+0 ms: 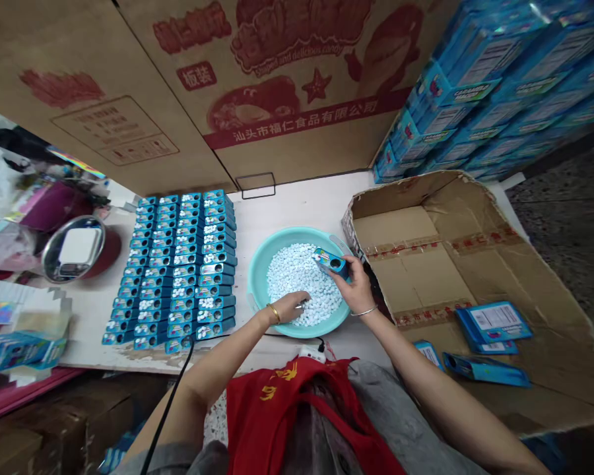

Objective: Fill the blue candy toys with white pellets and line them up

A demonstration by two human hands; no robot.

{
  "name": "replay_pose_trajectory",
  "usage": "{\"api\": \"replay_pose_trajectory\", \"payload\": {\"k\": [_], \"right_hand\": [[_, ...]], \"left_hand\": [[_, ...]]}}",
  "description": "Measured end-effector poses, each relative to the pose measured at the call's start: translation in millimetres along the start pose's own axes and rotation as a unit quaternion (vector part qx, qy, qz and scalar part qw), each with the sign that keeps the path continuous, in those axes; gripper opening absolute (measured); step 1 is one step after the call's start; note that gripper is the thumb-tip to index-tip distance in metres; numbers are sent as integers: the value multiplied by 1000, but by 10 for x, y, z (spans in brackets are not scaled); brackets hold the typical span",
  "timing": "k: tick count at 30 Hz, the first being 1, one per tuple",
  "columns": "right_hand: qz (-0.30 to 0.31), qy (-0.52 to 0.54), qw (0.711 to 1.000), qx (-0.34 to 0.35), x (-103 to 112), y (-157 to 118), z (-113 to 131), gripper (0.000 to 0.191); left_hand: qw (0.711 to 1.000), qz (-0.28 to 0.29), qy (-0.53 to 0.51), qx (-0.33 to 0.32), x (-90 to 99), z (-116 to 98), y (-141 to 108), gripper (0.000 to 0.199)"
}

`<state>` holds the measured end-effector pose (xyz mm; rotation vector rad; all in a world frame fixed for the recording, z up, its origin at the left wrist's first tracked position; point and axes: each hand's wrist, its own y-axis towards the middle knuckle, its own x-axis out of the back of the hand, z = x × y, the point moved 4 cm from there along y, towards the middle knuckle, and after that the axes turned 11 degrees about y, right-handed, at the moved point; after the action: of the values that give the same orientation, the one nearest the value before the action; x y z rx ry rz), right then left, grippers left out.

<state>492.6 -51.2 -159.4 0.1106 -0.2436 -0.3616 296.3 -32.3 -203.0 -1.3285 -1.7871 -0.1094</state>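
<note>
A turquoise basin full of small white candies stands on the table before me. My left hand is down at the candies with its fingers curled. A small shiny, dark-edged piece shows at its fingertips, too little of it to name. Over the basin's right side, my right hand grips a small blue candy box. The box is tilted, with a round dark hole in its end facing up.
Rows of blue boxes, many topped with white candies, stand left of the basin. A large open carton on the right holds several blue boxes. Wrapped packs are stacked behind it. A metal bowl and a black cable are at left.
</note>
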Motion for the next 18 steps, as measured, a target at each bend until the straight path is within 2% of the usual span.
{"api": "replay_pose_trajectory", "payload": {"k": [4, 6, 9, 14, 18], "right_hand": [[5, 15, 1000, 0, 17, -14, -10, 40], [10, 12, 1000, 3, 15, -22, 16, 39], [16, -2, 1000, 11, -2, -35, 67, 36], [48, -18, 997, 50, -88, -91, 128, 31], [75, -27, 994, 72, -181, -173, 129, 35]], "left_hand": [[993, 11, -118, -20, 135, -35, -157, 38], [989, 3, -145, -22, 294, -58, -280, 38], [989, -26, -141, -21, 628, -136, -478, 35], [998, -64, -25, 1, 1219, -380, -629, 33], [987, -30, 152, 53, 1482, -628, -540, 32]]}}
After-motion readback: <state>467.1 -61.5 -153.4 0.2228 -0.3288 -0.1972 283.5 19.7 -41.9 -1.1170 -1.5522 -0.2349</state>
